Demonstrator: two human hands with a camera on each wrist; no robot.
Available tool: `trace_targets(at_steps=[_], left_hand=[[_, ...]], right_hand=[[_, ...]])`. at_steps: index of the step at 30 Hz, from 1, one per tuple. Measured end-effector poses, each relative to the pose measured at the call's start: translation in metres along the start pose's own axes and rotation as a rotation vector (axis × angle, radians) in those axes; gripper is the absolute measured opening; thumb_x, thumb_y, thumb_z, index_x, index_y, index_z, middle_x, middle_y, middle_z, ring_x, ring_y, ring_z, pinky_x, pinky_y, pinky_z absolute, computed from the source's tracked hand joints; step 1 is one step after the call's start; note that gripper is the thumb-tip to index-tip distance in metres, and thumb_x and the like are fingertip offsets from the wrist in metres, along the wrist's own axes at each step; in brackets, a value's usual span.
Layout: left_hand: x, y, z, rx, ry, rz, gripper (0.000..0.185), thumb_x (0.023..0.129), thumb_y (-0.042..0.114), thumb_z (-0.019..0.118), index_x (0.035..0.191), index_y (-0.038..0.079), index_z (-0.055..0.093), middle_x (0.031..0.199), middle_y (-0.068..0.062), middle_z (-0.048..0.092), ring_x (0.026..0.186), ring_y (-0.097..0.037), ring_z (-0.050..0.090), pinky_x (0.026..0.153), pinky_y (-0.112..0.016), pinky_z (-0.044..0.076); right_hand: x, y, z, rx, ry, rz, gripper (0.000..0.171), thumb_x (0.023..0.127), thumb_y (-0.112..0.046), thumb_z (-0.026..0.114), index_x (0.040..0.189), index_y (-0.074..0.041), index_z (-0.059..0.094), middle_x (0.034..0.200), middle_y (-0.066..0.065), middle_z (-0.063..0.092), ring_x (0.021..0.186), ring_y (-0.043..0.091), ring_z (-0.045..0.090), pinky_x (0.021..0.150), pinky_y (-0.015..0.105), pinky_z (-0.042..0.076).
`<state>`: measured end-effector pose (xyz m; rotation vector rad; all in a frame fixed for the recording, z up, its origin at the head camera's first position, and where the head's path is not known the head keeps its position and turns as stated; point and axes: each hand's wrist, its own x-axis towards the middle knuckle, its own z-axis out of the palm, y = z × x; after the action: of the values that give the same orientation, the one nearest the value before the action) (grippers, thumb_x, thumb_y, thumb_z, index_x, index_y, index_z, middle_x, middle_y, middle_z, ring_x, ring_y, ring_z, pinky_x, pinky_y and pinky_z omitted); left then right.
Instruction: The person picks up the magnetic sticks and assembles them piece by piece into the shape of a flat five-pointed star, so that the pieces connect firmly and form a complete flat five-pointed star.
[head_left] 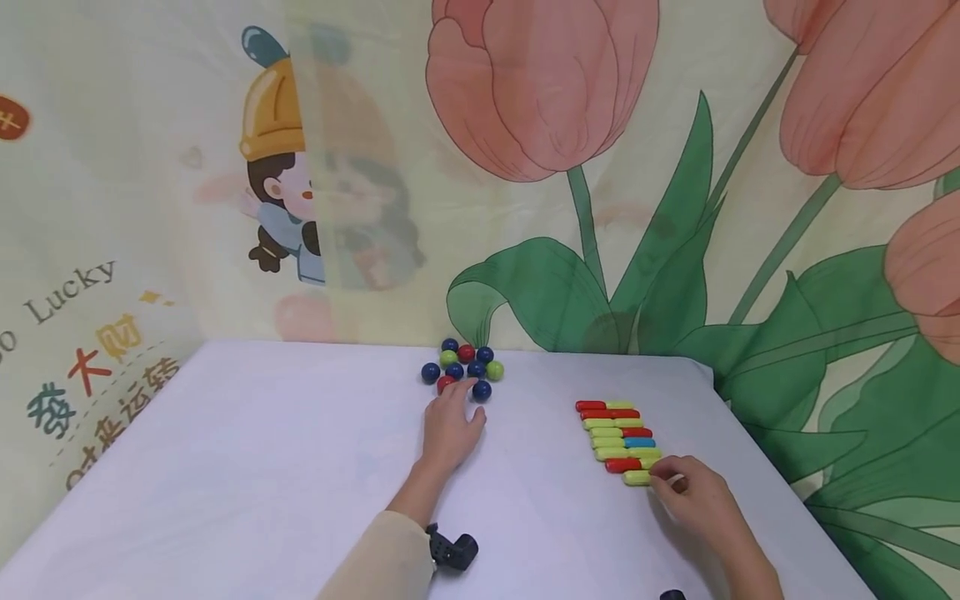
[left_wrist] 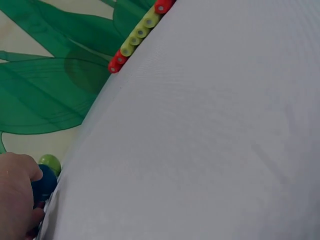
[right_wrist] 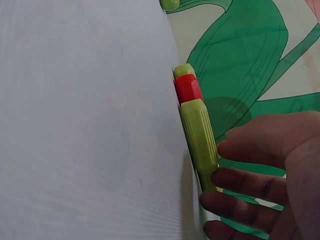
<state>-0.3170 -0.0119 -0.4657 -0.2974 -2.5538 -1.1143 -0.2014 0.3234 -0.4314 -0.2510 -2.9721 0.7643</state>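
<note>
My left hand [head_left: 448, 423] reaches to the front of a cluster of small balls, its fingertips overlapping a red ball [head_left: 444, 384] in the head view. A dark blue ball [head_left: 482, 390] lies just right of those fingers; a blue ball [left_wrist: 46, 183] shows by the hand in the left wrist view. My right hand [head_left: 699, 493] is at the right end of the nearest rod, a short yellow-green one [head_left: 637, 478]. In the right wrist view, its fingers [right_wrist: 245, 182] are spread beside that ribbed rod [right_wrist: 199, 131], not closed round it.
Several red, yellow-green and blue rods [head_left: 618, 432] lie side by side in a slanting column on the white-covered table [head_left: 262, 467]. More balls, such as a green one [head_left: 495, 370], sit at the table's back edge. A printed curtain [head_left: 525, 250] hangs behind.
</note>
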Motion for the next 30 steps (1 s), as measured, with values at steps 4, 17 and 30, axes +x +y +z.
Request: trace_targets(at_steps=[4, 17, 30], left_hand=[[0.003, -0.002, 0.002, 0.023, 0.008, -0.013, 0.050, 0.094, 0.017, 0.069, 0.142, 0.008, 0.059, 0.143, -0.017, 0.061, 0.134, -0.037, 0.057, 0.114, -0.059, 0.038], [0.012, -0.004, 0.007, 0.080, 0.067, -0.048, 0.041, 0.094, 0.020, 0.075, 0.133, 0.011, 0.067, 0.129, -0.014, 0.070, 0.124, -0.036, 0.063, 0.109, -0.058, 0.043], [0.008, -0.003, 0.008, -0.144, 0.011, -0.126, 0.035, 0.091, 0.017, 0.079, 0.124, 0.013, 0.072, 0.119, -0.009, 0.075, 0.116, -0.029, 0.067, 0.107, -0.050, 0.049]], right_hand=[[0.000, -0.003, 0.005, 0.011, -0.008, 0.008, 0.023, 0.092, -0.019, 0.072, 0.112, -0.005, 0.072, 0.104, 0.007, 0.069, 0.091, 0.021, 0.061, 0.077, 0.035, 0.057], [0.004, -0.008, 0.011, 0.009, -0.030, -0.013, 0.030, 0.083, -0.013, 0.081, 0.111, -0.010, 0.071, 0.101, 0.004, 0.064, 0.090, 0.021, 0.056, 0.075, 0.034, 0.054], [0.005, 0.003, 0.014, 0.049, -0.029, 0.034, 0.024, 0.084, -0.013, 0.082, 0.103, -0.012, 0.068, 0.099, 0.002, 0.068, 0.088, 0.020, 0.057, 0.074, 0.033, 0.053]])
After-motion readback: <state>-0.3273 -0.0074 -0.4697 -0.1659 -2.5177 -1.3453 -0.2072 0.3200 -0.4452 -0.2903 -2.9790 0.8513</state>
